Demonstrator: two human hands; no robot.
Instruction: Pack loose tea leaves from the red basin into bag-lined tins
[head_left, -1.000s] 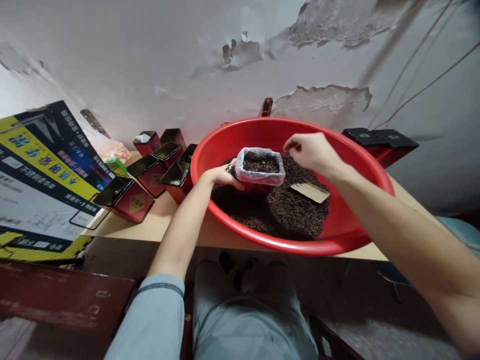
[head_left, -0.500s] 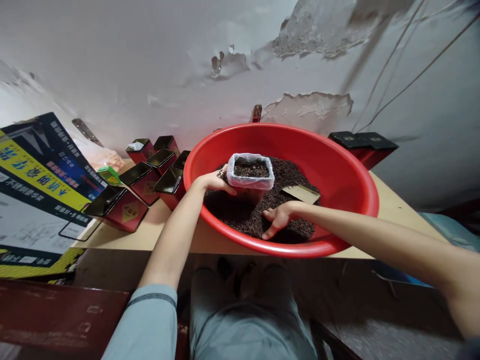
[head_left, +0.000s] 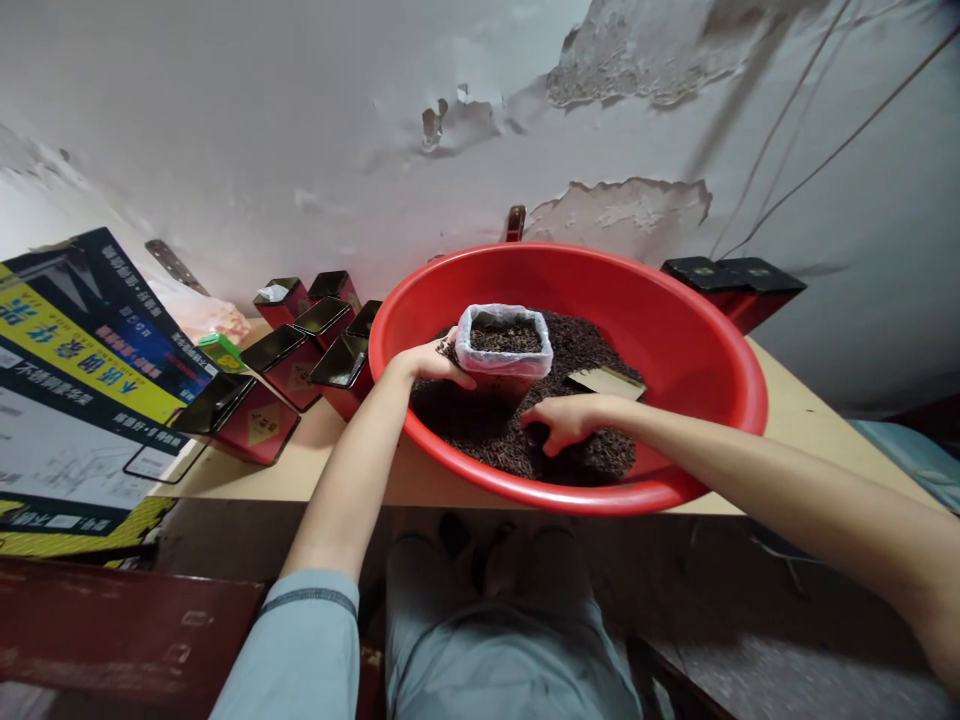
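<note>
My left hand [head_left: 441, 362] is wrapped around the left side of a red tin [head_left: 501, 388] with a clear plastic liner [head_left: 502, 364] folded over its rim. Dark, dry tea-like leaves [head_left: 506, 338] fill the tin close to the top. It stands tilted slightly in a big red basin [head_left: 675, 350], among a heap of the same leaves [head_left: 592, 345]. To the right of the tin, my right hand [head_left: 568, 420] is low over the heap, fingers bent and thumb apart, with dark leaves showing in the gap. A flat beige card [head_left: 609, 383] lies on the leaves behind my right wrist.
Several open red-and-black tins [head_left: 255, 420] stand left of the basin on the wooden table [head_left: 810, 430]. Two black-lidded tins [head_left: 731, 285] are at the right, near the peeling wall. A printed carton [head_left: 90, 390] and a small green box [head_left: 220, 350] are at far left.
My right hand has drawn its fingers in and risen slightly toward the tin, from a spread pose in the leaves. My left hand and the tin have stayed put.
</note>
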